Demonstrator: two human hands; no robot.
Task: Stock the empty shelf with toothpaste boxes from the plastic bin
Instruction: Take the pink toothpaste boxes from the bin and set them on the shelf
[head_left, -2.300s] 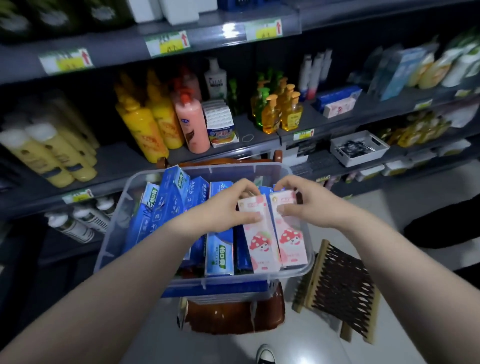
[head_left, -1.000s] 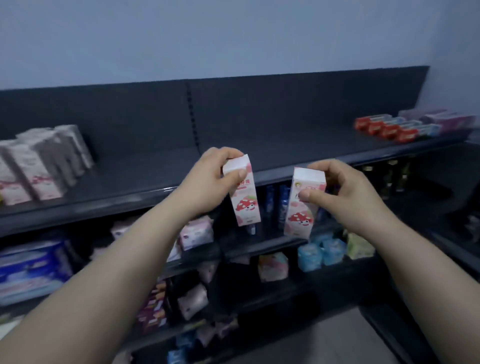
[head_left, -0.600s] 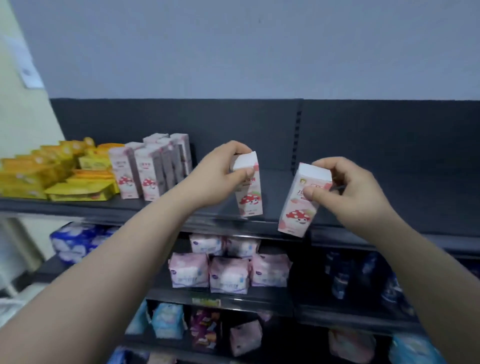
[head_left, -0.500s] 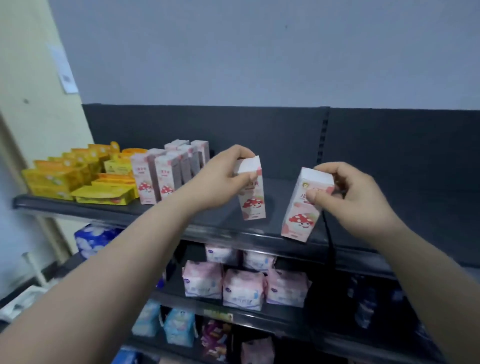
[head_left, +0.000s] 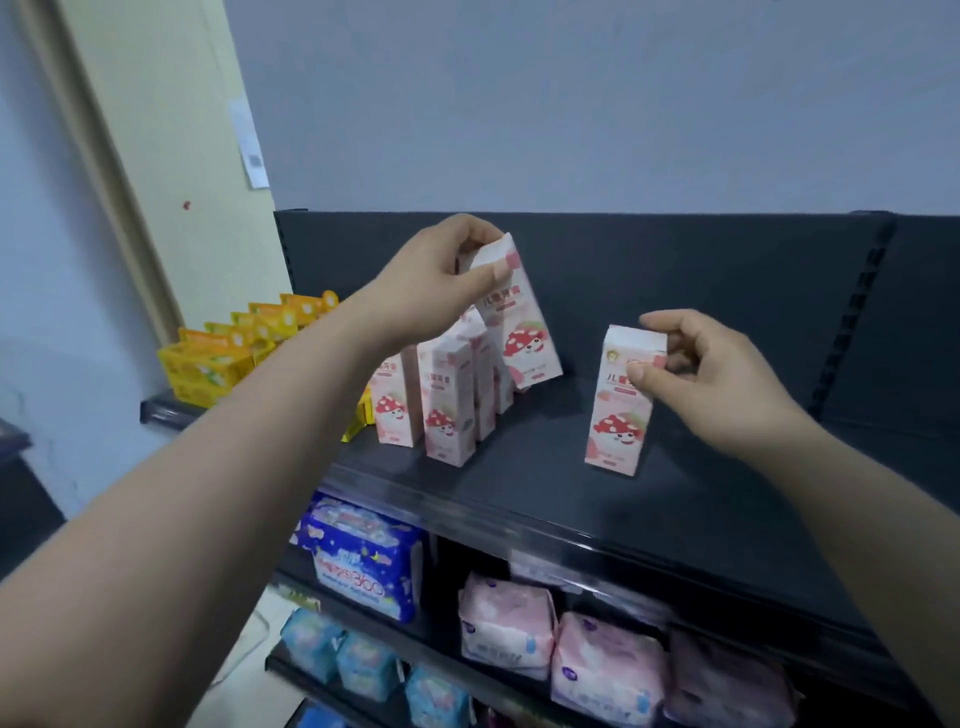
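Toothpaste boxes (head_left: 448, 410) stand in a row on the dark shelf (head_left: 519, 491); your left hand (head_left: 441, 283) pinches the top of a tilted box (head_left: 524, 332) just above them. Your right hand (head_left: 714, 376) pinches an upright box (head_left: 621, 410) to their right.

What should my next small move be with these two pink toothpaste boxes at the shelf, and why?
Probably set the tilted box upright beside the standing pink row: the left hand pinches its top, it hangs above that row, while the right hand holds the other box apart on the shelf.
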